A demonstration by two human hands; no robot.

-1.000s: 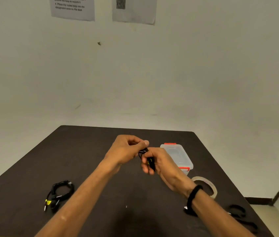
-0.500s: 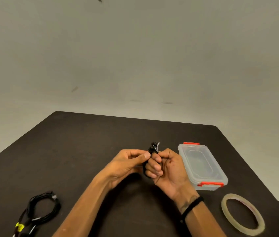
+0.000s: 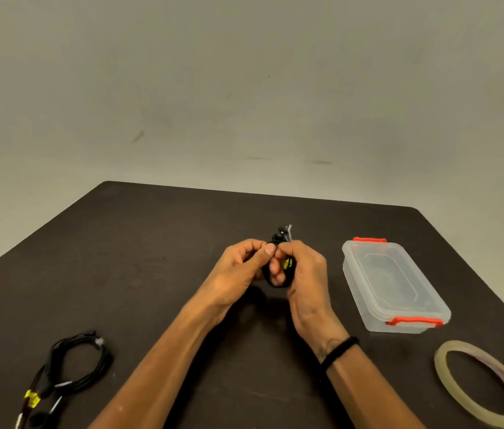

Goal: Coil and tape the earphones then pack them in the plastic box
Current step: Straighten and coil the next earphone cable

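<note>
Both hands meet above the middle of the dark table (image 3: pixel 151 243). A small coil of black earphones (image 3: pixel 281 239) with a yellow tag is looped around the fingers of my right hand (image 3: pixel 304 270), and its earbuds stick up above the knuckles. My left hand (image 3: pixel 239 269) pinches the coil at its top with thumb and forefinger. To the right lies the clear plastic box (image 3: pixel 393 283) with red clips, its lid on. A ring of clear tape (image 3: pixel 482 382) lies flat at the near right.
A second black cable bundle (image 3: pixel 71 366) with a yellow tag lies at the near left of the table. A bare grey wall stands behind the table's far edge.
The view has tilted down, so the tape ring and left bundle show more fully. The hands have stayed together on the coil, whose yellow tag now shows between the right fingers.
</note>
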